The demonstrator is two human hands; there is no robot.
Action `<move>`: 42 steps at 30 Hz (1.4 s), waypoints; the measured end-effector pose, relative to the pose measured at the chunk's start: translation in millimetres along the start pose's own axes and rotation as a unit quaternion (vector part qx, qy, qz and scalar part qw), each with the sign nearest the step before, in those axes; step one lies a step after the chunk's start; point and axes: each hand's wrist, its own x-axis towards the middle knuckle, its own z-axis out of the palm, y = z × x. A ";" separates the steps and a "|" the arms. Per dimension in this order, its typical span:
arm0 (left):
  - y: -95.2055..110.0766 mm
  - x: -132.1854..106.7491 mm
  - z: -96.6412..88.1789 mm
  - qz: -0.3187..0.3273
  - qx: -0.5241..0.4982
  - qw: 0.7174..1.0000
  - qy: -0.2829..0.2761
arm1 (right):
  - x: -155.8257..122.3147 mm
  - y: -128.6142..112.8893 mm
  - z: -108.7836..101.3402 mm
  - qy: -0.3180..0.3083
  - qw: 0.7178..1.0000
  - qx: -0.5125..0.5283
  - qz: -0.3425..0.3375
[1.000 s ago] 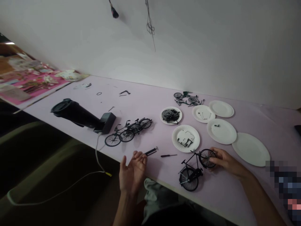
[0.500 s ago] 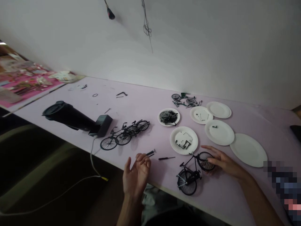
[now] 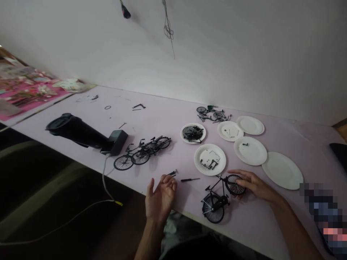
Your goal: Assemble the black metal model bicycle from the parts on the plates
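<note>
While the left hand [image 3: 161, 196] hovers palm-up, its grip half open and empty, the right hand's [image 3: 253, 185] grip closes on one front wheel [image 3: 234, 185] of a small black spoked bicycle [image 3: 222, 200], near the pale-lilac flat counter's [image 3: 162, 117] front edge; six shallow white paper plates [image 3: 283, 171] lie beyond.

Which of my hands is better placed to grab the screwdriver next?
Probably your left hand: it looks empty and is closer to the screwdriver, while your right hand holds the small bicycle by one wheel.

Wall [image 3: 230, 54] — tangled wire [image 3: 168, 32] hanging | white cable [image 3: 103, 180] | pink surface [image 3: 31, 104] — left
</note>
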 end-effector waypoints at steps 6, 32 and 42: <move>-9.0 1.4 -5.3 -0.019 0.047 0.999 0.007 | 0.4 0.5 -0.4 0.012 1.000 -0.003 -0.003; -9.6 7.3 -16.6 -0.025 0.093 0.995 -0.040 | 0.1 -3.5 4.8 0.027 1.000 -0.005 0.005; -10.8 3.2 -11.2 -0.014 0.130 0.991 -0.014 | 1.7 -3.5 4.8 0.034 0.999 -0.011 0.001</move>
